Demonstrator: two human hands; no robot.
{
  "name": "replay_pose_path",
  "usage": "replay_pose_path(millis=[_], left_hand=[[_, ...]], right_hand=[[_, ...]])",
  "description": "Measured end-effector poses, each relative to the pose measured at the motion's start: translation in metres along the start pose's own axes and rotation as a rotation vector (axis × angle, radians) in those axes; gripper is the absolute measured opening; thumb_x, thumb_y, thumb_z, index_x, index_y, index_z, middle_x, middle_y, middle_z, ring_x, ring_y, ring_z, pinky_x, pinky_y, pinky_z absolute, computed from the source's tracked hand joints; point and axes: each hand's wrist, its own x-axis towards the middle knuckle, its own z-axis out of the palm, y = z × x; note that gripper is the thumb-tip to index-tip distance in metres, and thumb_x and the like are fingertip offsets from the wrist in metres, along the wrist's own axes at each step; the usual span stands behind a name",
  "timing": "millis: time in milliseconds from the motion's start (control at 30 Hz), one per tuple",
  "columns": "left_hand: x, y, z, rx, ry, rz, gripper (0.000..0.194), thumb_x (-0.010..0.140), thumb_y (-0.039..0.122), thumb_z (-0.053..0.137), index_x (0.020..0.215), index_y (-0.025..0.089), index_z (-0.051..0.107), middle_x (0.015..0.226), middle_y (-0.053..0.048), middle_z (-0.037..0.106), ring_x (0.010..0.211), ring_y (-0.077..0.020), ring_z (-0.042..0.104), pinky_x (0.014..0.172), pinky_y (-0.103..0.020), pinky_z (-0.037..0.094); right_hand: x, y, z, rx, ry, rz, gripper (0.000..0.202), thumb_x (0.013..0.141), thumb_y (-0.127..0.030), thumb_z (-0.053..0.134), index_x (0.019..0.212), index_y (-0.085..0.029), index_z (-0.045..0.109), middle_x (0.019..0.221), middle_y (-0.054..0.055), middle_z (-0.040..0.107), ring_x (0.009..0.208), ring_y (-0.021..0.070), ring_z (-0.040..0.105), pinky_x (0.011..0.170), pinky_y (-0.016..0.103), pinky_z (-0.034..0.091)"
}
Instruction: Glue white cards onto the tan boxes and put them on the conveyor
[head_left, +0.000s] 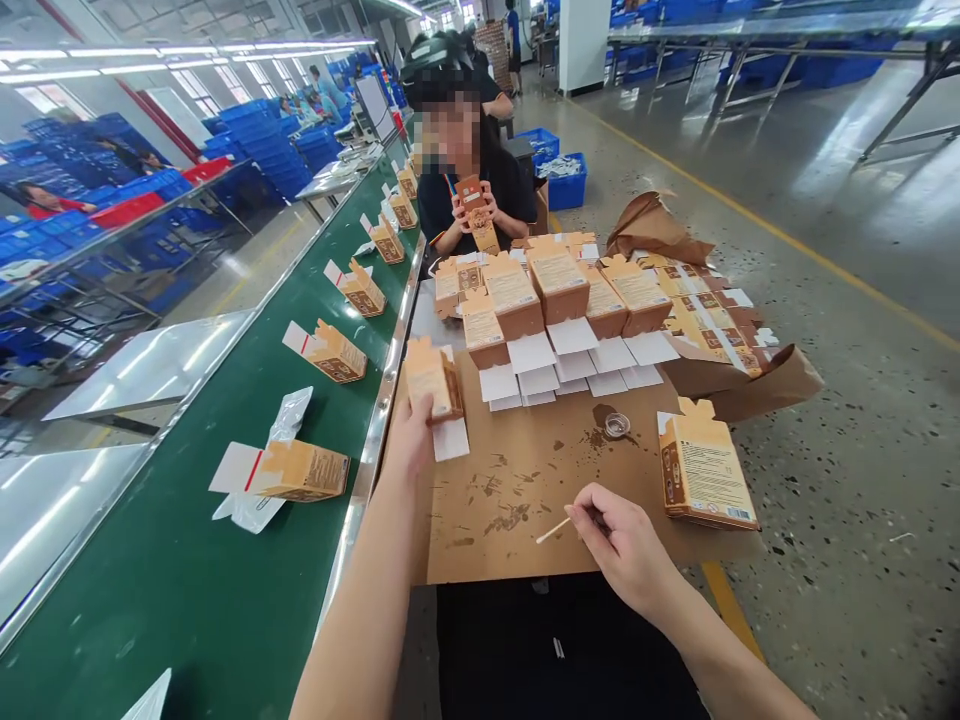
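My left hand [410, 437] grips the lower left side of an orange and brown carton [433, 378], which stands near the belt's metal edge with a white flap toward me. Between the thumb and fingers of my right hand [611, 535] is a thin cotton swab [553, 531], its white tip pointing left over the brown cardboard sheet [480, 560]. A small clear dish [617, 426] sits beyond that hand, beside dark wet spots. To the right, one carton [709, 468] lies by itself. Several open-topped cartons [559, 285] are piled at the back, white flaps facing me.
On my left runs a green conveyor belt [202, 590] carrying several cartons [311, 472] and plastic bags [259, 508]. A person [480, 150] across the table holds a carton. Crumpled brown paper [765, 390] and flat printed cartons [709, 310] lie at the back right.
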Motion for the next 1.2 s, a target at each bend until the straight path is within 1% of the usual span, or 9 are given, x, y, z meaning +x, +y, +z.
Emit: replay_pose_path(millis=[67,133,200,300,433,567,833,1000,1200], left_hand=[[-0.041,-0.010,-0.019,-0.112,0.045,-0.063,0.073,0.071,0.060,0.113,0.129,0.029,0.080,0.147,-0.015,0.090,0.141,-0.0394,0.086,0.120,-0.058,0.072],[-0.080,-0.019,-0.027,-0.163,0.060,-0.113,0.080,0.070,0.062,0.115,0.134,0.029,0.079,0.153,-0.016,0.088,0.148,-0.0410,0.083,0.122,-0.058,0.071],[-0.110,-0.026,-0.023,-0.154,0.048,-0.154,0.084,0.071,0.065,0.117,0.134,0.029,0.075,0.151,-0.017,0.088,0.147,-0.0410,0.084,0.123,-0.059,0.070],[-0.134,-0.031,-0.005,-0.102,0.037,-0.184,0.092,0.066,0.068,0.119,0.131,0.029,0.066,0.140,-0.015,0.087,0.139,-0.0389,0.086,0.119,-0.059,0.072],[-0.139,-0.033,0.012,-0.037,0.016,-0.161,0.098,0.064,0.067,0.120,0.130,0.031,0.056,0.137,-0.013,0.085,0.135,-0.0382,0.087,0.112,-0.058,0.074],[-0.137,-0.038,0.010,-0.024,0.029,-0.137,0.096,0.067,0.066,0.118,0.130,0.032,0.053,0.139,-0.012,0.083,0.135,-0.0379,0.086,0.113,-0.058,0.074],[-0.145,-0.036,0.003,0.015,0.036,-0.100,0.089,0.074,0.065,0.117,0.130,0.031,0.056,0.139,-0.012,0.083,0.132,-0.0354,0.087,0.114,-0.055,0.073],[-0.159,-0.028,0.008,0.078,0.019,-0.011,0.085,0.081,0.059,0.113,0.137,0.032,0.055,0.144,-0.013,0.080,0.143,-0.0372,0.084,0.119,-0.055,0.072],[-0.181,-0.049,0.010,0.367,0.006,0.110,0.089,0.078,0.053,0.111,0.143,0.031,0.054,0.142,-0.014,0.077,0.132,-0.0379,0.088,0.104,-0.052,0.076]], right_hand=[[0.008,0.001,0.004,-0.010,-0.014,-0.024,0.066,0.121,-0.077,0.058,0.074,-0.031,0.052,0.060,-0.006,0.052,0.055,0.0171,0.047,0.055,0.033,0.047],[0.013,0.002,0.007,0.008,-0.041,-0.025,0.069,0.121,-0.079,0.059,0.071,-0.032,0.052,0.057,-0.006,0.052,0.053,0.0169,0.048,0.055,0.033,0.048],[0.014,0.006,0.010,0.045,-0.071,-0.002,0.067,0.122,-0.077,0.060,0.074,-0.031,0.061,0.057,-0.005,0.059,0.053,0.0179,0.055,0.056,0.034,0.052],[0.012,0.013,0.017,0.055,-0.073,0.006,0.054,0.124,-0.070,0.060,0.090,-0.030,0.074,0.066,-0.003,0.072,0.059,0.0198,0.070,0.062,0.033,0.060],[0.009,0.026,0.031,-0.130,-0.009,-0.114,0.036,0.127,-0.048,0.059,0.099,-0.030,0.075,0.078,-0.001,0.076,0.067,0.0198,0.072,0.070,0.032,0.060],[0.007,0.038,0.039,-0.453,-0.095,-0.189,0.032,0.127,-0.030,0.055,0.100,-0.029,0.071,0.090,0.002,0.080,0.073,0.0193,0.072,0.069,0.030,0.053],[0.019,0.043,0.044,-0.618,-0.217,-0.218,0.026,0.119,-0.022,0.066,0.094,-0.028,0.072,0.084,0.002,0.079,0.067,0.0181,0.067,0.065,0.032,0.039],[0.023,0.041,0.032,-0.641,-0.194,-0.190,0.031,0.117,-0.019,0.061,0.088,-0.029,0.067,0.083,0.003,0.078,0.069,0.0194,0.067,0.066,0.033,0.039],[-0.015,0.035,0.001,-0.483,-0.042,-0.129,0.038,0.121,-0.025,0.052,0.084,-0.031,0.051,0.075,-0.003,0.063,0.063,0.0175,0.054,0.063,0.032,0.039]])
